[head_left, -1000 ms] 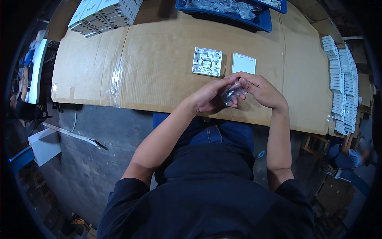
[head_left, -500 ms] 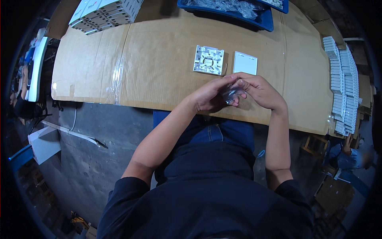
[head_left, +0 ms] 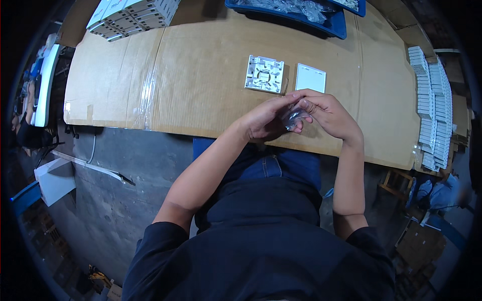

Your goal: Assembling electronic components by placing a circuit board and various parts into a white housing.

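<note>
Between my hands, close to the near edge of the cardboard-covered table, is a small clear plastic bag. My left hand is curled round it from the left. From the other side my right hand grips it with bent fingers, the fingertips of both hands meeting above it. What the bag contains is too small to make out. Just beyond my hands lies a square white plastic box base, its moulded inner side facing up. To its right is a flat white cover plate, partly hidden by my fingers.
Stacked white boxes stand at the far left of the cardboard. Blue trays at the far edge hold clear bags and small parts. Tall stacks of white pieces line the right edge. Another person is at the far right.
My hands keep almost the same grip on the plastic bag. The view has shifted very slightly, and the person at the far right has changed posture.
</note>
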### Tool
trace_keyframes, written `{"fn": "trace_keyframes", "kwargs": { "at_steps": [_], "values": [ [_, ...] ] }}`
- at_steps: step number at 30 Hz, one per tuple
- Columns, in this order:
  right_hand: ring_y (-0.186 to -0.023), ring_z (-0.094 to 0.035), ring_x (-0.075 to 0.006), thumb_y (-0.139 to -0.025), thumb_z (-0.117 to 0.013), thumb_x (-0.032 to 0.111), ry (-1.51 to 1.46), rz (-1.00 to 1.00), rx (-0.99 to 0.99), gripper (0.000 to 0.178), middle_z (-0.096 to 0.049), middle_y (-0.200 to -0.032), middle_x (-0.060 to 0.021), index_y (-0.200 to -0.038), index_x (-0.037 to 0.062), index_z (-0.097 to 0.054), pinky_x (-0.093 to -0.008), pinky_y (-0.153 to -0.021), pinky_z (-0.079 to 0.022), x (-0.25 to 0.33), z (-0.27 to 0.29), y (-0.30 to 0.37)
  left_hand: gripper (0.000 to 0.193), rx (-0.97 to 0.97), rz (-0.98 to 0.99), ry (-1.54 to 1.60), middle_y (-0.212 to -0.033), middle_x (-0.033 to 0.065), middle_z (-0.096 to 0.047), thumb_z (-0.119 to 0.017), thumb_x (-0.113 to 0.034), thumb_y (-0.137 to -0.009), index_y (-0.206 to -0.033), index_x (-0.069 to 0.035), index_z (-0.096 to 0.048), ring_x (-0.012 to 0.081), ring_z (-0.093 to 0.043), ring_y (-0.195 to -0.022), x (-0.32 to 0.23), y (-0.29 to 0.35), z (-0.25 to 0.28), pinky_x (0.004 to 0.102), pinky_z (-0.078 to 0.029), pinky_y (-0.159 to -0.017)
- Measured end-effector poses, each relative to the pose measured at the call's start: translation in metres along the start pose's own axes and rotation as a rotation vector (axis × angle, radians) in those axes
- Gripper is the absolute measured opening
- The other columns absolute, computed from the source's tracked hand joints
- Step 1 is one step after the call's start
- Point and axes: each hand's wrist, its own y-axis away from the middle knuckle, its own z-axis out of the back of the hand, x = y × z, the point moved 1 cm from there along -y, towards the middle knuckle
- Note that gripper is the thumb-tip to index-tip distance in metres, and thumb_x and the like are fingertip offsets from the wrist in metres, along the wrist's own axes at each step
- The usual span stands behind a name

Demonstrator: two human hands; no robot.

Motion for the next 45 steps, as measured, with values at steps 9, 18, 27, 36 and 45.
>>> {"fn": "trace_keyframes", "kwargs": {
  "at_steps": [9, 18, 27, 36, 45],
  "values": [
    [-0.086, -0.061, -0.0093, -0.098, -0.056, -0.001, 0.035, 0.086, 0.081, 0.024, -0.071, -0.124, -0.0080, -0.113, -0.0086, -0.073, -0.0255, -0.080, -0.052, -0.001, 0.017, 0.002, 0.043, 0.028, 0.015, -0.073, -0.109, 0.0170, -0.071, -0.047, -0.040, -0.113, -0.136, -0.005, -0.056, 0.0203, -0.071, -0.090, -0.001, -0.001, -0.001, 0.0373, -0.058, -0.084],
    [-0.092, -0.067, -0.0117, -0.093, -0.059, -0.004, 0.071, 0.043, 0.097, 0.027, -0.072, -0.123, -0.0076, -0.115, -0.0084, -0.073, -0.0270, -0.084, -0.054, -0.002, 0.023, 0.003, 0.047, 0.035, 0.064, -0.180, -0.109, 0.0186, -0.074, -0.043, -0.041, -0.114, -0.141, -0.005, -0.053, 0.0208, -0.071, -0.087, -0.004, 0.002, -0.009, 0.0344, -0.057, -0.086],
    [-0.088, -0.068, -0.0129, -0.088, -0.071, -0.005, -0.017, -0.039, 0.034, 0.016, -0.073, -0.120, -0.0108, -0.102, -0.0079, -0.079, -0.0272, -0.082, -0.054, 0.000, 0.008, -0.001, 0.046, 0.019, 0.063, -0.219, -0.109, 0.0199, -0.074, -0.044, -0.040, -0.114, -0.147, -0.008, -0.047, 0.0196, -0.071, -0.082, -0.001, -0.001, -0.001, 0.0321, -0.058, -0.083],
    [-0.062, -0.059, -0.0075, -0.088, -0.069, -0.009, 0.014, -0.077, -0.034, 0.011, -0.073, -0.118, -0.0108, -0.096, -0.0113, -0.076, -0.0236, -0.060, -0.048, 0.002, -0.007, 0.001, 0.042, 0.004, 0.038, -0.151, -0.101, 0.0137, -0.073, -0.045, -0.038, -0.114, -0.133, -0.002, -0.056, 0.0209, -0.072, -0.081, 0.000, 0.000, 0.000, 0.0335, -0.059, -0.080],
    [-0.080, -0.070, -0.0138, -0.099, -0.059, -0.001, 0.046, -0.004, 0.099, 0.022, -0.072, -0.114, -0.0094, -0.116, -0.0088, -0.072, -0.0262, -0.072, -0.054, 0.002, -0.006, 0.009, 0.040, -0.009, 0.046, -0.162, -0.093, 0.0122, -0.072, -0.045, -0.038, -0.114, -0.130, -0.003, -0.058, 0.0213, -0.072, -0.080, 0.003, 0.003, -0.008, 0.0336, -0.058, -0.079]
  ]
}}
